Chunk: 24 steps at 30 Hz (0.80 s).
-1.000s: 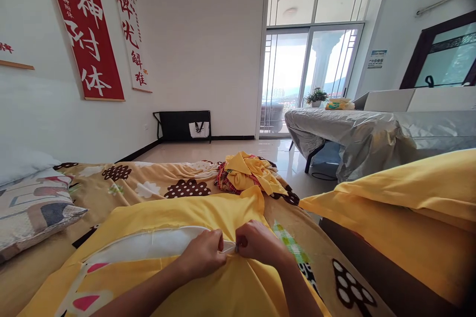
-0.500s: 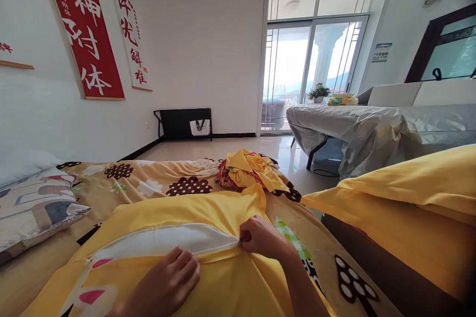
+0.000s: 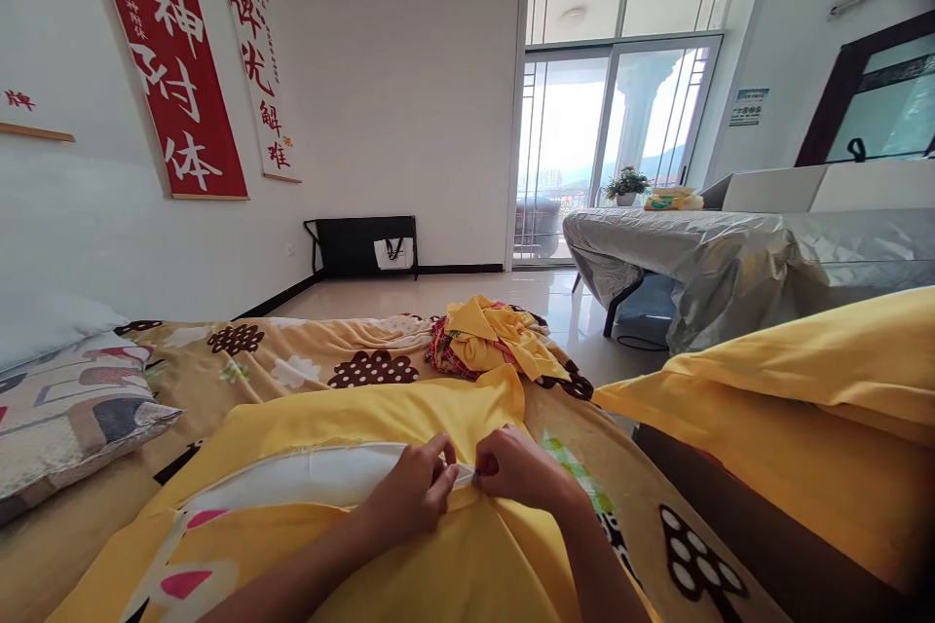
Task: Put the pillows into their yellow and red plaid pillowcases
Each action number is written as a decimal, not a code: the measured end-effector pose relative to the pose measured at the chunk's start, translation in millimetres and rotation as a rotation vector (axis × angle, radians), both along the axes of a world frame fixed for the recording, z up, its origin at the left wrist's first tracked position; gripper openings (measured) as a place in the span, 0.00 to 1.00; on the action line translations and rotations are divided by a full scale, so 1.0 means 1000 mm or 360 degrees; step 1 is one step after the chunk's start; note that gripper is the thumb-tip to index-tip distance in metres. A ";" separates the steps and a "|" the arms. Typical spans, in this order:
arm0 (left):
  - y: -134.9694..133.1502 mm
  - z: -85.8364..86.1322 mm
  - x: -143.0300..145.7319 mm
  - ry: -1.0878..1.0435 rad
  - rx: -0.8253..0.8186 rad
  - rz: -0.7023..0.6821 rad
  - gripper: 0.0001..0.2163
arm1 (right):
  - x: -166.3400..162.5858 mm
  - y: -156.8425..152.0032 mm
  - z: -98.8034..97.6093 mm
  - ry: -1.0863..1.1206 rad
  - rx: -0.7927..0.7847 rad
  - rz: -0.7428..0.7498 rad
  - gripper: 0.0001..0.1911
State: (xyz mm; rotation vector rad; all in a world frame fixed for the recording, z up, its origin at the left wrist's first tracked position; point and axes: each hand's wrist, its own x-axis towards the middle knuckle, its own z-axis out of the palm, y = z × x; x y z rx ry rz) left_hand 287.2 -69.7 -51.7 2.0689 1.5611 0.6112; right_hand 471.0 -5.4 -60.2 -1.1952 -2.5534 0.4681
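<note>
A yellow pillowcase lies across the bed in front of me, its long opening gaping and showing the white pillow inside. My left hand is closed, pinching the yellow fabric at the right end of the opening. My right hand sits right next to it, fingers pinched on the small zipper pull at that same end. The two hands almost touch.
A brown mushroom-print blanket covers the bed. A patterned cushion lies at the left, a pile of yellow and plaid cloth at the bed's far end. A yellow pillow is at the right, a grey-covered table beyond.
My left hand, which half a second ago lay open lower down on the yellow cover, has come back up and pinched the fabric beside my right hand. The right hand has stayed at the zipper end.
</note>
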 end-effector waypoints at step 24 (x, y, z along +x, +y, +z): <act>0.006 -0.017 0.034 0.0832 0.0183 -0.0063 0.14 | 0.002 0.001 0.001 -0.0080 0.0109 -0.0001 0.08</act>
